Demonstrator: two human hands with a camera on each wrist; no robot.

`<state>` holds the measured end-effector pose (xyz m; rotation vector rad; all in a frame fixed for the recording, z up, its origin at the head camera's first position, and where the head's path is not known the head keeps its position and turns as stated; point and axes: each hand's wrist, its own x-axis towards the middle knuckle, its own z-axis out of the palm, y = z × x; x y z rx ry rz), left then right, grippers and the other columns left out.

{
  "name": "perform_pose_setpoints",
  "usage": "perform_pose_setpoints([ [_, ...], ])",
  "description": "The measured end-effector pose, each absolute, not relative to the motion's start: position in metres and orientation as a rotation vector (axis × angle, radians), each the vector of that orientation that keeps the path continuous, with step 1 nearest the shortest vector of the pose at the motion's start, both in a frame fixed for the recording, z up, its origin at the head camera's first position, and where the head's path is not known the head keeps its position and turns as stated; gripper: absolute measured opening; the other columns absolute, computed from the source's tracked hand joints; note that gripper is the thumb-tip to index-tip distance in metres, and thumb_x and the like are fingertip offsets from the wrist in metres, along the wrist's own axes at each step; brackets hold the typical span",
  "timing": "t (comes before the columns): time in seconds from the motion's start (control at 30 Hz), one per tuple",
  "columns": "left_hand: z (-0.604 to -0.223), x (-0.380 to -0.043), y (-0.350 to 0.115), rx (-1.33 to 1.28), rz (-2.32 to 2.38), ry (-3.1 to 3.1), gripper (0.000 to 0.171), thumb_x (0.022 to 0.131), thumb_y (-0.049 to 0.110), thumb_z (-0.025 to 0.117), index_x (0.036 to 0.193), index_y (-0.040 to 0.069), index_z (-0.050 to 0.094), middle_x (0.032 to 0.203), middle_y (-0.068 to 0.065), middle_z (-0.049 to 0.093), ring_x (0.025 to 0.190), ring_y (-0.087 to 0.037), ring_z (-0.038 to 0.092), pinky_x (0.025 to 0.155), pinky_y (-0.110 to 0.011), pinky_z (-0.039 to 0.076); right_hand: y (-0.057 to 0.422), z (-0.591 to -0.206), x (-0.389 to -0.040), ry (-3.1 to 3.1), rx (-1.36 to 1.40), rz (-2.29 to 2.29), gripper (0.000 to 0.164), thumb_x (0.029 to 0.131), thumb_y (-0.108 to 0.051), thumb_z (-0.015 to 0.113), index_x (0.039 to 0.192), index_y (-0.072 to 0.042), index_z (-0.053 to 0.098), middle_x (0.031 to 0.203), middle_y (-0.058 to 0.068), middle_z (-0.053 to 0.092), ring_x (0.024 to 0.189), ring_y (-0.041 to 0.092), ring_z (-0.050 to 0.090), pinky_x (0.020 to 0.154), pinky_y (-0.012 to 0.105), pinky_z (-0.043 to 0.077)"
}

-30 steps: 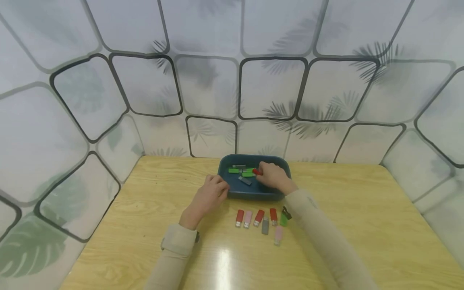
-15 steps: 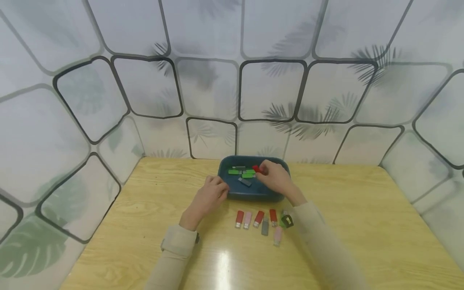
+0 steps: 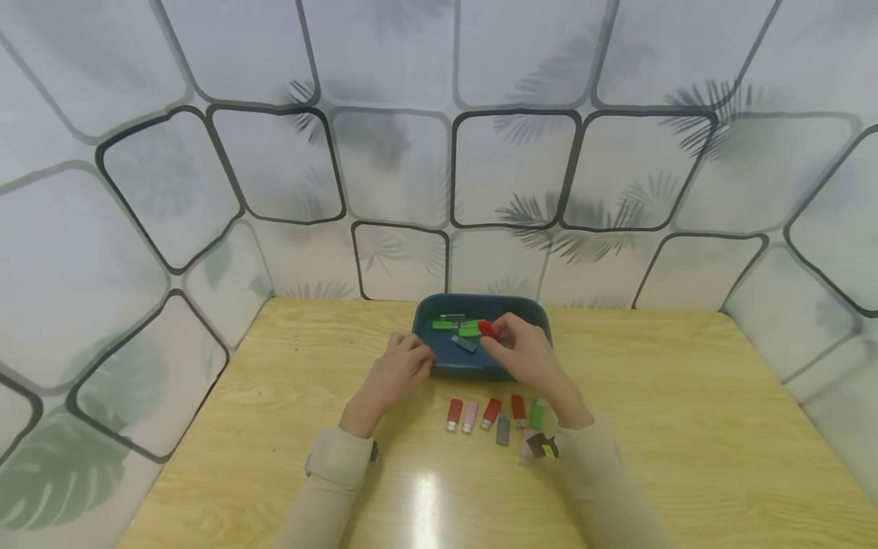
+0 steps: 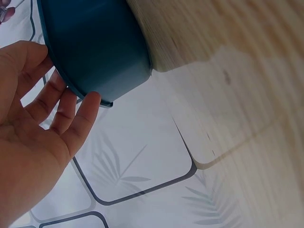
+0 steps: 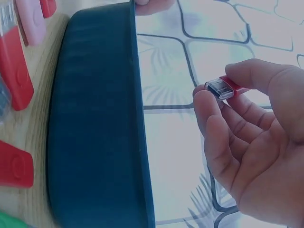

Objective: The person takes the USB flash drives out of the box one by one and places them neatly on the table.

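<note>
My right hand (image 3: 528, 354) pinches a red USB flash drive (image 3: 485, 328) between thumb and fingers, above the right part of a dark blue tray (image 3: 473, 373). In the right wrist view the drive (image 5: 227, 89) shows its metal plug under a clear cap. My left hand (image 3: 394, 374) holds the tray's left front corner; in the left wrist view its fingers (image 4: 88, 111) touch the rim (image 4: 61, 76). Inside the tray lie several flash drives, green ones (image 3: 442, 325) and grey ones (image 3: 463, 344).
In front of the tray, on the wooden table (image 3: 274, 427), lie more flash drives: red (image 3: 491, 410), pink (image 3: 469, 416), grey (image 3: 503, 430) and green (image 3: 538, 412). A pink one is partly hidden by the dark wrist strap (image 3: 542, 445). A patterned wall covering (image 3: 405, 259) stands behind.
My right hand has drawn back toward the tray's near right side, still pinching the red flash drive, which shows more now. The left hand stays at the tray's corner.
</note>
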<state>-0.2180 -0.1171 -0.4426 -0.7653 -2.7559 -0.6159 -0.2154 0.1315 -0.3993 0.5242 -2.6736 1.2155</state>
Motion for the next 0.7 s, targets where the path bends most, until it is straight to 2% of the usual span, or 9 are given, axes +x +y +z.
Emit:
perform_pose_setpoints([
  [0.33, -0.445, -0.219, -0.106, -0.859, -0.626, -2.729, 0.011, 0.097, 0.012, 0.061, 0.1, 0.011, 0.072, 0.104, -0.005, 0.059, 0.109, -0.028, 0.049, 0.077, -0.04, 0.055, 0.143, -0.404, -0.199, -2.687, 0.457, 1.202, 0.017, 0.09, -0.018, 0.073, 0.098, -0.009, 0.062, 0.083, 0.002, 0.066, 0.062, 0.015, 0.051, 0.056, 0.028, 0.045],
  [0.7, -0.442, -0.217, -0.116, -0.763, -0.606, -2.738, 0.01, 0.096, 0.012, 0.063, 0.098, 0.012, 0.073, 0.102, -0.005, 0.06, 0.109, -0.027, 0.049, 0.078, -0.041, 0.055, 0.135, -0.399, -0.2, -2.687, 0.552, 1.238, 0.017, 0.091, -0.019, 0.072, 0.101, -0.009, 0.063, 0.077, 0.0, 0.059, 0.065, 0.015, 0.049, 0.058, 0.027, 0.044],
])
